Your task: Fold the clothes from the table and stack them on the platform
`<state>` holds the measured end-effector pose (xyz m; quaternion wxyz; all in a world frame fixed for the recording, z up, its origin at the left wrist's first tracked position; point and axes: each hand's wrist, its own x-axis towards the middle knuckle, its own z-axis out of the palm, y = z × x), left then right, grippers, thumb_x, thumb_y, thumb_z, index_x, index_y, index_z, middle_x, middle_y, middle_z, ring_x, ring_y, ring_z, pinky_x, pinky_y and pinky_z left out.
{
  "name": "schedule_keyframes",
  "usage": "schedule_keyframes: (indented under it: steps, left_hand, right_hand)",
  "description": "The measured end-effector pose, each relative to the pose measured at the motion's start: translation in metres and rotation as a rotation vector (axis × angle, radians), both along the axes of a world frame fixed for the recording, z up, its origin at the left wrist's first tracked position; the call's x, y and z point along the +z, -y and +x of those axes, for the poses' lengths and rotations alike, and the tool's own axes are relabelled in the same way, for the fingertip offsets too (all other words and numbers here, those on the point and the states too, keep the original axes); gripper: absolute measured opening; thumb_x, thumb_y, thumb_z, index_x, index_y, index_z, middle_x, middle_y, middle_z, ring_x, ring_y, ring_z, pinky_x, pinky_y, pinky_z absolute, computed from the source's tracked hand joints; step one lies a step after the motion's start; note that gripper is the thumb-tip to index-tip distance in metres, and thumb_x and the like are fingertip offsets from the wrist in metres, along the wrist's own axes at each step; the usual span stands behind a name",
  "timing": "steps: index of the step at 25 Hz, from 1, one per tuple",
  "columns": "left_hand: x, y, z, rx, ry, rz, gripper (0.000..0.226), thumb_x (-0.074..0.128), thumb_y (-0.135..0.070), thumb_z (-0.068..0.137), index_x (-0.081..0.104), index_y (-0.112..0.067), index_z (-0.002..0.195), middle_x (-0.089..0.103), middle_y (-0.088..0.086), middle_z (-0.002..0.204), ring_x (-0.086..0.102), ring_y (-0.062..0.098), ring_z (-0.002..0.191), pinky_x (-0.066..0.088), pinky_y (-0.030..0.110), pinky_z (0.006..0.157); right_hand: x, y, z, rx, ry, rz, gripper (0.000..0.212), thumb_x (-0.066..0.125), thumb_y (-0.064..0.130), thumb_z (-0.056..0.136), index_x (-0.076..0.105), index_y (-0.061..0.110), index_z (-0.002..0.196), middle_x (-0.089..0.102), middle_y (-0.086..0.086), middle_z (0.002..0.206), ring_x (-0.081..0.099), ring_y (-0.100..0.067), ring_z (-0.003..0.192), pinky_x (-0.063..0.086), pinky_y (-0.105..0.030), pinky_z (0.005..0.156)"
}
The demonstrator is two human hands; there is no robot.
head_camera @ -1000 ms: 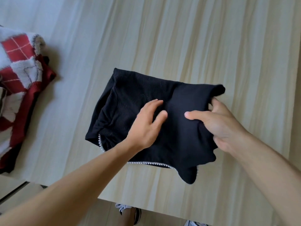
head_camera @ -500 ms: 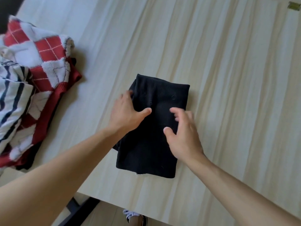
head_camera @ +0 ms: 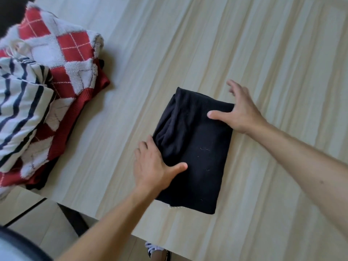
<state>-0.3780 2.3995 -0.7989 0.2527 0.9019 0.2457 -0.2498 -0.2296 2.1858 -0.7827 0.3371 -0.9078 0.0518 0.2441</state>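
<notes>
Both hands shifted from top of garment (head_camera: pixel 197 157) to its sides. Your left hand (head_camera: pixel 150 166): flat, thumb on its left edge. Your right hand (head_camera: pixel 243 113): spread wide, thumb on far right corner. Garment: folded, at near edge of table (head_camera: pixel 282 53). Folding looks done; lift next.

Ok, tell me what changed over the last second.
The black garment was folded from a wide shape into a narrow rectangle. The right hand let go of its right edge and sits at the far right corner; the left hand moved from the middle to the left edge. The clothes pile stayed put.
</notes>
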Motion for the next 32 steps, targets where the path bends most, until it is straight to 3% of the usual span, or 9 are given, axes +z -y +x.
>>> schedule_keyframes:
  steps: [3, 5, 7, 11, 15, 19, 22, 25, 32]
  left_hand:
    - [-0.019, 0.005, -0.015, 0.064, 0.033, -0.067, 0.062, 0.083, -0.052, 0.065, 0.053, -0.02, 0.109, 0.054, 0.003, 0.108, 0.056, 0.03, 0.107, 0.044, 0.037, 0.08]
    - [-0.017, 0.002, -0.018, 0.123, 0.072, -0.213, 0.034, 0.078, -0.04, 0.069, 0.053, -0.022, 0.084, 0.052, 0.001, 0.093, 0.059, 0.029, 0.092, 0.039, 0.031, 0.07]
    - [-0.003, -0.011, -0.027, 0.177, 0.156, -0.413, 0.019, 0.071, -0.035, 0.074, 0.059, -0.024, 0.085, 0.06, -0.003, 0.092, 0.065, 0.021, 0.089, 0.041, 0.026, 0.065]
    - [0.064, -0.087, -0.037, 0.189, 0.24, -0.645, 0.041, 0.068, -0.033, 0.078, 0.063, -0.029, 0.119, 0.075, -0.012, 0.107, 0.071, 0.005, 0.101, 0.058, 0.036, 0.078]
    - [0.155, -0.221, -0.026, 0.041, 0.238, -0.568, 0.041, 0.08, -0.018, 0.076, 0.067, -0.025, 0.114, 0.076, -0.013, 0.107, 0.07, 0.001, 0.101, 0.056, 0.035, 0.087]
    - [0.225, -0.369, 0.006, 0.122, 0.109, -0.393, 0.041, 0.089, -0.018, 0.076, 0.07, -0.028, 0.11, 0.078, -0.011, 0.101, 0.074, 0.008, 0.094, 0.058, 0.034, 0.088]
    - [0.205, -0.444, 0.033, 0.248, -0.015, -0.096, 0.059, 0.087, -0.034, 0.075, 0.059, -0.029, 0.127, 0.071, 0.0, 0.121, 0.07, 0.022, 0.103, 0.053, 0.043, 0.099]
    - [0.13, -0.449, 0.032, -0.027, 0.106, 0.445, 0.09, 0.073, -0.058, 0.078, 0.033, -0.027, 0.152, 0.039, 0.011, 0.156, 0.04, 0.035, 0.141, 0.034, 0.055, 0.115]
    - [0.02, -0.394, -0.02, -0.001, 0.102, 0.329, 0.119, 0.025, -0.098, 0.068, -0.02, -0.035, 0.158, -0.021, -0.002, 0.169, -0.022, 0.029, 0.155, 0.002, 0.074, 0.117]
  right_hand:
    - [0.011, -0.032, 0.026, 0.47, -0.235, -0.176, 0.114, 0.088, 0.044, 0.067, 0.02, 0.027, 0.157, 0.051, 0.002, 0.144, 0.05, -0.019, 0.132, 0.043, -0.034, 0.107]
    - [0.016, -0.043, 0.03, 0.548, -0.291, -0.221, 0.062, 0.087, 0.032, 0.069, 0.062, 0.021, 0.124, 0.071, 0.008, 0.112, 0.068, -0.016, 0.107, 0.054, -0.029, 0.083]
    - [0.032, -0.05, 0.028, 0.576, -0.33, -0.112, 0.027, 0.085, 0.02, 0.07, 0.069, 0.018, 0.092, 0.075, 0.002, 0.088, 0.073, -0.018, 0.087, 0.056, -0.026, 0.069]
    - [0.097, -0.096, 0.024, 0.592, -0.519, 0.209, 0.033, 0.075, -0.004, 0.08, 0.067, 0.015, 0.106, 0.074, -0.014, 0.103, 0.073, -0.023, 0.099, 0.058, -0.039, 0.083]
    - [0.161, -0.199, 0.026, 0.713, -0.47, 0.392, 0.047, 0.073, -0.007, 0.081, 0.067, 0.023, 0.116, 0.077, 0.006, 0.108, 0.072, -0.007, 0.103, 0.053, -0.015, 0.08]
    - [0.18, -0.331, 0.047, 0.72, -0.258, 0.526, 0.063, 0.083, 0.005, 0.077, 0.058, 0.029, 0.13, 0.07, 0.012, 0.125, 0.065, -0.001, 0.115, 0.051, -0.018, 0.095]
    - [0.148, -0.42, 0.064, 0.635, -0.145, 0.384, 0.077, 0.086, 0.03, 0.074, 0.043, 0.027, 0.138, 0.064, 0.003, 0.13, 0.065, -0.014, 0.114, 0.053, -0.037, 0.101]
    - [0.094, -0.477, 0.046, 0.867, 0.312, -0.103, 0.105, 0.079, 0.045, 0.079, 0.012, 0.024, 0.158, 0.031, -0.011, 0.159, 0.033, -0.029, 0.145, 0.032, -0.046, 0.118]
    - [0.001, -0.469, 0.002, 1.081, 0.412, -0.222, 0.082, 0.027, 0.077, 0.091, -0.006, 0.042, 0.158, -0.02, 0.005, 0.168, -0.021, -0.02, 0.154, -0.004, -0.067, 0.117]
